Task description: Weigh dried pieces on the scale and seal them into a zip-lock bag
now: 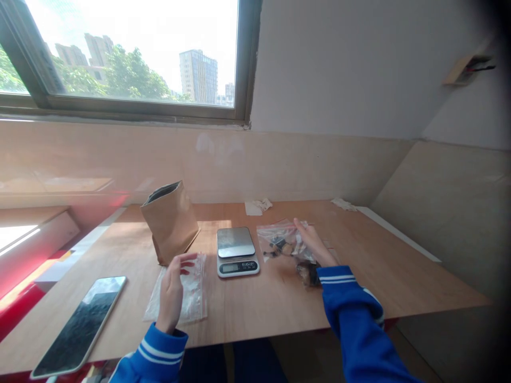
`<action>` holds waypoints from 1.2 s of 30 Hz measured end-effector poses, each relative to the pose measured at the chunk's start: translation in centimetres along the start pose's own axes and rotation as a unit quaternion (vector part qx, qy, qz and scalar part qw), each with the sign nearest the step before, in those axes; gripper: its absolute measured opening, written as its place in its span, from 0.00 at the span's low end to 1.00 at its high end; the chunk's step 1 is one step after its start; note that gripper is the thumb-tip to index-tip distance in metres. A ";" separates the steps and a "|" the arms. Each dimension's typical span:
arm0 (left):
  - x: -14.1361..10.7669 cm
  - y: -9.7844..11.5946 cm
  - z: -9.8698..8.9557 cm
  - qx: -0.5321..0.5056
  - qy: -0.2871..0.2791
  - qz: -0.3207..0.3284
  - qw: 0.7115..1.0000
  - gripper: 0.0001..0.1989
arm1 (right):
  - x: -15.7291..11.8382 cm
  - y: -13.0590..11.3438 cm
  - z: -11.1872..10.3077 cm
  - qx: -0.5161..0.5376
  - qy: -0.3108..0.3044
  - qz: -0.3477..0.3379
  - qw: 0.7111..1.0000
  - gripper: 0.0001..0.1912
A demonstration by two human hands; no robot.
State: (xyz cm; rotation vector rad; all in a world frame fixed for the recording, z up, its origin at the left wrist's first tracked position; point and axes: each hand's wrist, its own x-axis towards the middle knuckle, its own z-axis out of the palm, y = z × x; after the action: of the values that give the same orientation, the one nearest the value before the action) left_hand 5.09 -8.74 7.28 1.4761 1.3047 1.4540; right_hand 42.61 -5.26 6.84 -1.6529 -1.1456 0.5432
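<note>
The wooden surface (259, 303) runs below a window (131, 53), and the kitchen scale (237, 251) sits near its middle. Left of the scale and a little farther back stands a brown paper pouch (171, 221), upright with its top open. Far to the left of the scale, near the front edge, lies a phone (82, 324), screen up. Left of the scale and nearer the front lies a flat stack of clear zip bags (187, 292); the left hand (173, 290) hovers over it edge-on, fingers loosely apart, holding nothing that I can tell. Right of the scale lies 1 clear bag with dark pieces (285, 246) inside; the right hand (313, 244) rests flat on it, fingers stretched out. Behind the scale lies a scrap of white paper (257, 206).
</note>
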 end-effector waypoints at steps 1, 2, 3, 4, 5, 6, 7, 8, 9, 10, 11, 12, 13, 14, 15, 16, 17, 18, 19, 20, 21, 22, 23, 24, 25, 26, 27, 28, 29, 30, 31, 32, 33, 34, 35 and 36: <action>0.2 -0.1 -0.5 0.005 0.069 0.020 0.997 0.23 | 1.1 0.3 0.1 -0.053 0.026 -0.006 0.998 0.33; 0.5 -0.2 -1.0 0.009 0.128 0.037 0.991 0.21 | 1.8 0.5 0.3 -0.088 0.042 -0.007 0.995 0.32; 0.8 -0.4 -1.5 0.014 0.173 0.052 0.983 0.21 | 2.3 0.6 0.7 -0.116 0.060 -0.012 0.991 0.33; 1.1 -0.7 -2.1 0.022 0.202 0.063 0.977 0.24 | 2.3 0.6 1.1 -0.139 0.091 -0.026 0.986 0.34; 1.6 -1.1 -2.6 0.035 0.214 0.070 0.974 0.29 | 2.1 0.6 1.6 -0.165 0.124 -0.047 0.977 0.35; 2.2 -1.6 -3.1 0.057 0.218 0.075 0.971 0.35 | 1.5 0.5 2.2 -0.201 0.155 -0.076 0.964 0.34; 2.9 -2.1 -3.6 0.084 0.216 0.076 0.970 0.40 | 0.7 0.4 2.8 -0.240 0.176 -0.110 0.948 0.31; 3.6 -2.7 -4.1 0.113 0.212 0.071 0.968 0.45 | -0.3 0.4 3.5 -0.277 0.182 -0.143 0.933 0.28; 4.4 -3.3 -4.4 0.139 0.201 0.058 0.968 0.50 | -1.3 0.5 4.2 -0.307 0.168 -0.171 0.921 0.26; 5.2 -3.8 -4.6 0.158 0.192 0.038 0.968 0.53 | -2.4 0.8 4.9 -0.331 0.134 -0.191 0.914 0.24; 6.0 -4.2 -4.7 0.177 0.186 0.012 0.966 0.55 | -3.3 1.2 5.5 -0.353 0.098 -0.204 0.908 0.23; 6.7 -4.6 -4.7 0.192 0.171 -0.017 0.966 0.56 | -3.9 1.8 6.1 -0.373 0.065 -0.210 0.901 0.23; 7.4 -5.0 -4.6 0.190 0.154 -0.038 0.969 0.57 | -4.3 2.4 6.5 -0.389 0.039 -0.210 0.896 0.23; 7.9 -5.3 -4.5 0.172 0.131 -0.053 0.975 0.56 | -4.4 3.1 6.7 -0.400 0.020 -0.204 0.893 0.23; 8.3 -5.7 -4.3 0.146 0.108 -0.061 0.981 0.55 | -4.2 3.8 6.8 -0.406 0.008 -0.194 0.893 0.23; 8.6 -6.1 -4.2 0.122 0.087 -0.062 0.987 0.52 | -3.8 4.4 6.7 -0.408 0.001 -0.181 0.895 0.24; 8.8 -6.6 -4.2 0.110 0.069 -0.061 0.990 0.48 | -3.3 4.8 6.6 -0.407 -0.005 -0.169 0.898 0.24; 9.0 -7.1 -4.3 0.116 0.057 -0.058 0.990 0.42 | -2.8 5.0 6.3 -0.406 -0.009 -0.159 0.900 0.24; 9.1 -7.7 -4.4 0.136 0.046 -0.059 0.988 0.37 | -2.4 4.8 6.1 -0.405 -0.011 -0.151 0.901 0.24; 9.1 -8.3 -4.6 0.160 0.040 -0.061 0.984 0.33 | -2.2 4.3 5.9 -0.405 -0.010 -0.148 0.902 0.24; 9.2 -8.8 -4.8 0.178 0.033 -0.059 0.982 0.30 | -2.3 3.3 5.9 -0.402 -0.006 -0.153 0.903 0.25; 9.2 -9.2 -5.0 0.190 0.024 -0.055 0.980 0.28 | -2.6 2.1 6.0 -0.393 0.000 -0.166 0.904 0.25; 9.2 -9.5 -5.1 0.195 0.017 -0.046 0.980 0.27 | -3.2 0.5 6.3 -0.376 0.009 -0.190 0.907 0.25; 9.2 -9.7 -5.2 0.196 0.009 -0.032 0.980 0.27 | -4.1 -1.3 6.8 -0.343 0.007 -0.237 0.909 0.24; 9.1 -9.8 -5.2 0.197 -0.001 -0.014 0.980 0.26 | -5.1 -3.2 7.4 -0.299 -0.006 -0.290 0.909 0.24; 9.0 -9.9 -5.2 0.199 -0.012 0.005 0.980 0.26 | -6.2 -5.0 8.2 -0.255 -0.030 -0.344 0.903 0.24; 8.9 -9.8 -5.1 0.200 -0.023 0.025 0.979 0.25 | -7.3 -6.8 8.9 -0.222 -0.060 -0.387 0.893 0.24; 8.8 -9.8 -5.0 0.201 -0.034 0.044 0.978 0.25 | -8.4 -8.2 9.7 -0.194 -0.080 -0.426 0.880 0.22; 8.7 -9.8 -5.0 0.201 -0.046 0.062 0.977 0.24 | -9.3 -9.3 10.4 -0.181 -0.101 -0.458 0.865 0.20; 8.6 -9.8 -4.9 0.199 -0.057 0.076 0.975 0.24 | -10.1 -10.1 11.1 -0.176 -0.112 -0.475 0.855 0.18; 8.5 -9.9 -4.8 0.196 -0.065 0.086 0.975 0.23 | -10.7 -10.6 11.6 -0.175 -0.123 -0.488 0.846 0.16; 8.5 -10.0 -4.8 0.195 -0.072 0.096 0.973 0.23 | -11.1 -10.7 12.0 -0.176 -0.135 -0.493 0.841 0.15; 8.5 -10.1 -4.8 0.196 -0.076 0.106 0.972 0.23 | -11.4 -10.6 12.3 -0.176 -0.151 -0.492 0.839 0.15; 8.5 -10.3 -4.7 0.201 -0.079 0.118 0.969 0.22 | -11.5 -10.3 12.5 -0.172 -0.171 -0.483 0.841 0.14; 8.5 -10.4 -4.7 0.209 -0.081 0.131 0.966 0.22 | -11.5 -9.8 12.8 -0.159 -0.193 -0.466 0.849 0.13; 8.6 -10.4 -4.7 0.221 -0.080 0.145 0.961 0.21 | -11.4 -9.4 13.0 -0.132 -0.210 -0.437 0.864 0.12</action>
State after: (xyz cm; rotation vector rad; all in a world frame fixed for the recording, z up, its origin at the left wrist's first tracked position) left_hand -2.52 1.34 0.60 2.1068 1.4165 1.2280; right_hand 23.27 -8.71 8.29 -1.0489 -2.1955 0.1418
